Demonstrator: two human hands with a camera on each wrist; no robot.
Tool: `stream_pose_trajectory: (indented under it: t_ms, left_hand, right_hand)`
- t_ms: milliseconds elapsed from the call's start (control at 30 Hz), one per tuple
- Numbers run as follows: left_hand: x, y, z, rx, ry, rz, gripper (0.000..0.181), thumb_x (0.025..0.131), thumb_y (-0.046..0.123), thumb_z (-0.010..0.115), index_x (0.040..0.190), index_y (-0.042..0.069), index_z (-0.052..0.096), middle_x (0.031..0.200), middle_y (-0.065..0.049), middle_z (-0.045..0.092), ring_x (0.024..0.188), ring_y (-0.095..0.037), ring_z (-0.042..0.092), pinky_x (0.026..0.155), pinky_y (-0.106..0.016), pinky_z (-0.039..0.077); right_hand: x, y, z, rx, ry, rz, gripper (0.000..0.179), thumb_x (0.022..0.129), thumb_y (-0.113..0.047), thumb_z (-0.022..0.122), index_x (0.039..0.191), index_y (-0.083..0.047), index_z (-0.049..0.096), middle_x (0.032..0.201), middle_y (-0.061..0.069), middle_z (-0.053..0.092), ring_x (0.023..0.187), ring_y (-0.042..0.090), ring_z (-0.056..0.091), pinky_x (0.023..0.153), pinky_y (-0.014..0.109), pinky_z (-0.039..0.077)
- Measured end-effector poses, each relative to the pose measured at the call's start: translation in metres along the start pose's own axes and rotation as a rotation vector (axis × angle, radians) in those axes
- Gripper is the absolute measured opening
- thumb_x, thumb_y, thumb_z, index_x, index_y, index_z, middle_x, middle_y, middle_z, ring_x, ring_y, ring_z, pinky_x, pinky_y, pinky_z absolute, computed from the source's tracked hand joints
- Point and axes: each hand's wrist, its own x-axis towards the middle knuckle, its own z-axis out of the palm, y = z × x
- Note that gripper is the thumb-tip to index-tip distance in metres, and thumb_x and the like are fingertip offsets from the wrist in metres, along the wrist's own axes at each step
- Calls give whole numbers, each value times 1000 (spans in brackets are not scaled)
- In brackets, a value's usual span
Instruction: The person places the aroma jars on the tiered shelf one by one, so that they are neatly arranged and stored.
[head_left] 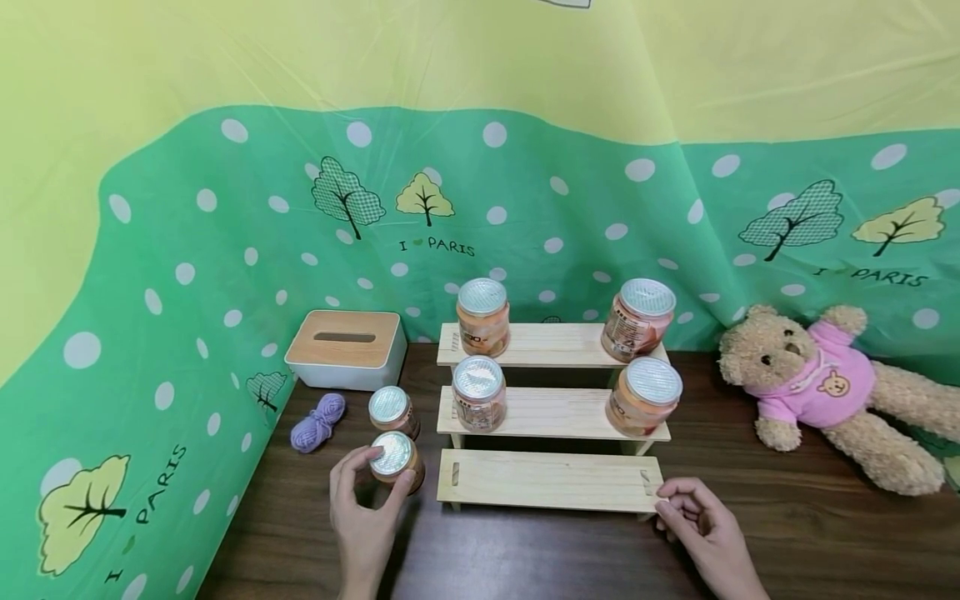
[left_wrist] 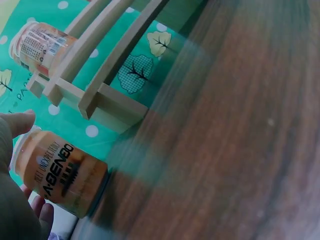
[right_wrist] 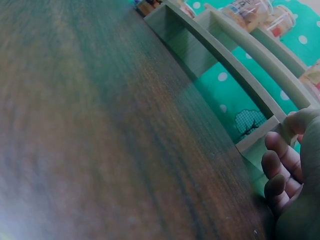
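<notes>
My left hand (head_left: 365, 508) has thumb and fingers curled around the top of a jar (left_wrist: 62, 172) with a silvery lid and orange contents, standing on the table. A second lidded jar (head_left: 390, 408) stands just behind it. To the right is a three-step wooden display shelf (head_left: 547, 482). My right hand (head_left: 701, 525) grips the right end of its lowest step between thumb and index finger, the other fingers curled. Two jars stand on the middle step, one at the left (head_left: 480, 408) and one at the right (head_left: 641, 408). The top step carries another pair (head_left: 483, 329).
A white tissue box (head_left: 345, 375) with a wooden lid stands at the back left, a purple yarn skein (head_left: 318, 423) in front of it. At the right, a teddy bear (head_left: 813, 383) in a pink top leans by the green printed cloth (head_left: 525, 192). The table (head_left: 540, 554) is dark wood.
</notes>
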Motion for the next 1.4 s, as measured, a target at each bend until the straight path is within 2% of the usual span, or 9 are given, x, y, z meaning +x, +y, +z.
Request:
stream_pose_trajectory:
  t_ms: [167,467,767,1000,1400]
  left_hand:
    - [0,-4,1,9,-4,3,53,77,-2,100,124,6,76,132,-6,64,118,-6,58,98,-19,48]
    - [1,-10,2,28,2,70,61,71,-4,103,125,5,74,130,-8,65,117,-6,58,98,-18,49]
    - [3,-12,3,76,17,70,65,68,-2,105,124,5,73,124,-5,67,112,-3,59,95,-16,49]
    - [5,-10,4,92,19,69,64,65,-2,106,120,6,74,123,-5,69,111,-3,60,96,-19,51]
    - [6,-14,2,152,13,121,64,61,-5,104,116,5,74,123,-6,71,112,-3,62,96,-26,52]
  right_hand:
    - [0,0,0,2,-3,7,15,105,18,60,116,8,62,78,9,69,66,16,66,56,29,54]
    - [1,-1,0,-8,-4,31,13,106,16,60,116,8,62,79,7,70,67,16,66,57,30,55]
    - [2,-1,0,-19,-1,23,13,105,16,60,116,8,62,78,6,70,66,16,66,57,29,55]
    - [1,-1,0,-11,3,23,14,105,17,60,115,8,62,78,5,70,66,15,66,57,29,55]
    - [0,-1,0,-31,5,19,13,105,17,60,115,8,62,77,6,69,66,15,65,56,29,54]
